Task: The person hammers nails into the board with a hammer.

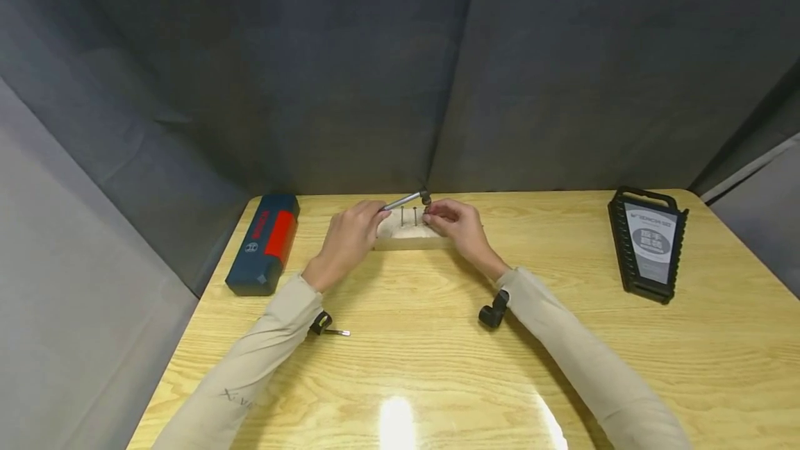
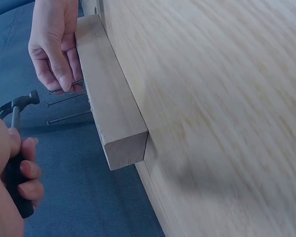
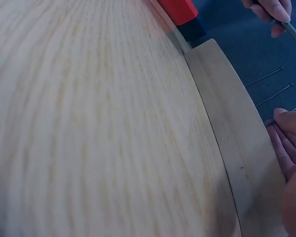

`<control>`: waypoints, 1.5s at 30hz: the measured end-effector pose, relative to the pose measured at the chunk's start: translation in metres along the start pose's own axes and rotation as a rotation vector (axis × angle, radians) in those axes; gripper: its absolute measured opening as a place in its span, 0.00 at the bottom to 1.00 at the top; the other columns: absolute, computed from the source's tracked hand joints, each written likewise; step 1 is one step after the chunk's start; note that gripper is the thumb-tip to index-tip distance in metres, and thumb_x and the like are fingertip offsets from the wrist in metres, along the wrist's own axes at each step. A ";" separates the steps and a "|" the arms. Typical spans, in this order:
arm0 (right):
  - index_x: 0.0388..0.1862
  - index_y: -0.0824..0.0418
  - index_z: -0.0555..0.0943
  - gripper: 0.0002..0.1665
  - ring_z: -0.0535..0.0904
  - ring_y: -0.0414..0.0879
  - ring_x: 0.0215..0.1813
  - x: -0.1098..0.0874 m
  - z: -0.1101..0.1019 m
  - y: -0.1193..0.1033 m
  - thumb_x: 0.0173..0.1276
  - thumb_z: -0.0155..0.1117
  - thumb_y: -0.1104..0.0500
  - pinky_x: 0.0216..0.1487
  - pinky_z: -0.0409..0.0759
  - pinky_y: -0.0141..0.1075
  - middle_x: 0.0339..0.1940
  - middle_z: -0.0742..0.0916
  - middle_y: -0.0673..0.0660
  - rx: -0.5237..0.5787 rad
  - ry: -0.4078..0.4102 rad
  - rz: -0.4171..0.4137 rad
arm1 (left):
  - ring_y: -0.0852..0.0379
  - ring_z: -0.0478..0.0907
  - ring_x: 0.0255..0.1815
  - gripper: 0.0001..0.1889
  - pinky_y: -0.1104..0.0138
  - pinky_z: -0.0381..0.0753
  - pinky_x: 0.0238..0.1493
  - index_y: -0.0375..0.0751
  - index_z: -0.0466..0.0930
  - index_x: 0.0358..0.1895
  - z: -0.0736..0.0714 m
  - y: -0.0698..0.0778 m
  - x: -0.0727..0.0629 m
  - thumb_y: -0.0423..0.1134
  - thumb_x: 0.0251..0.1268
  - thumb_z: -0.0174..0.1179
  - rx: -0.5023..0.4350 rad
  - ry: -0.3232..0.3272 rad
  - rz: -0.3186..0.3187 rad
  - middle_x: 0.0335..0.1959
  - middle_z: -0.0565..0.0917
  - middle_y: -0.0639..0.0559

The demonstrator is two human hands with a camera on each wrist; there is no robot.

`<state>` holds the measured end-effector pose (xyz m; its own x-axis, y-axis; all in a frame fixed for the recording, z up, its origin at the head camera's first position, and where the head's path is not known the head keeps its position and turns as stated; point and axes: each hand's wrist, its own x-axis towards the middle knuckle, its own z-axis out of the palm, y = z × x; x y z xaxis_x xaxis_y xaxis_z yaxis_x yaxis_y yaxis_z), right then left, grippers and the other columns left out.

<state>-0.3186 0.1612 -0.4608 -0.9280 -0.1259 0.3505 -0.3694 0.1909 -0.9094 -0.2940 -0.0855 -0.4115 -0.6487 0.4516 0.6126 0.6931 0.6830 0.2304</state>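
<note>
My left hand (image 1: pixel 353 233) grips a small claw hammer (image 2: pixel 20 102) by its black handle; the hammer's head (image 1: pixel 426 196) is held just above the nails. With thumb and fingertips, my right hand (image 1: pixel 461 225) pinches a nail (image 2: pixel 64 89) that stands at the top of a wooden block (image 1: pixel 412 244). Two more nails stand upright in the block, left of the pinched one: a middle nail (image 3: pixel 275 95) and an outer nail (image 3: pixel 264 77). The pinched nail's lower part is mostly hidden by the right fingers.
A blue and red Bosch case (image 1: pixel 265 245) lies on the table's left side. On the right lies a black toothed plastic rack (image 1: pixel 650 245) with a grey label. Dark cloth (image 1: pixel 350 89) hangs behind the wooden table (image 1: pixel 400 339).
</note>
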 end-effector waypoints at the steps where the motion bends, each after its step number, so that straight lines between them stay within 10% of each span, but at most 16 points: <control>1: 0.52 0.79 0.83 0.13 0.87 0.65 0.52 0.001 0.000 0.004 0.72 0.68 0.73 0.51 0.84 0.27 0.50 0.87 0.76 0.001 0.007 -0.003 | 0.54 0.78 0.26 0.10 0.59 0.80 0.26 0.34 0.85 0.45 0.000 0.000 0.000 0.38 0.81 0.59 -0.003 -0.002 0.005 0.35 0.86 0.46; 10: 0.49 0.72 0.87 0.13 0.89 0.42 0.45 0.000 0.001 0.009 0.69 0.74 0.68 0.49 0.84 0.27 0.47 0.90 0.70 -0.003 0.057 -0.015 | 0.55 0.79 0.26 0.10 0.61 0.78 0.24 0.34 0.86 0.45 -0.004 0.000 0.006 0.38 0.81 0.59 0.029 -0.059 -0.004 0.36 0.88 0.45; 18: 0.50 0.69 0.87 0.11 0.88 0.37 0.44 -0.002 0.001 0.008 0.70 0.73 0.67 0.51 0.85 0.28 0.48 0.91 0.66 -0.023 0.045 0.007 | 0.54 0.71 0.20 0.11 0.64 0.70 0.20 0.29 0.84 0.51 -0.015 0.006 0.016 0.35 0.81 0.58 -0.122 0.216 0.019 0.31 0.83 0.43; 26: 0.51 0.73 0.86 0.12 0.89 0.46 0.47 0.000 -0.002 0.009 0.69 0.72 0.70 0.51 0.85 0.28 0.48 0.90 0.70 -0.014 0.026 -0.025 | 0.53 0.83 0.28 0.11 0.60 0.82 0.28 0.32 0.87 0.46 -0.005 0.005 0.009 0.36 0.80 0.59 0.005 -0.089 0.006 0.37 0.89 0.43; 36: 0.53 0.77 0.84 0.14 0.86 0.70 0.54 0.001 0.001 0.006 0.71 0.69 0.72 0.51 0.83 0.25 0.51 0.88 0.74 -0.006 0.001 -0.008 | 0.55 0.81 0.28 0.10 0.60 0.81 0.27 0.34 0.87 0.46 -0.003 0.001 0.005 0.37 0.80 0.59 -0.023 -0.076 -0.019 0.38 0.89 0.44; 45: 0.52 0.78 0.84 0.12 0.88 0.63 0.51 -0.005 0.000 -0.012 0.72 0.68 0.72 0.51 0.84 0.27 0.49 0.88 0.75 -0.033 -0.009 -0.027 | 0.56 0.75 0.23 0.11 0.62 0.75 0.24 0.33 0.86 0.47 -0.008 0.000 0.013 0.38 0.81 0.58 -0.018 -0.056 -0.035 0.34 0.87 0.46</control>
<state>-0.3095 0.1598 -0.4515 -0.9171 -0.1398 0.3733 -0.3963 0.2192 -0.8916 -0.2998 -0.0842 -0.3975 -0.6888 0.4596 0.5607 0.6749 0.6889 0.2645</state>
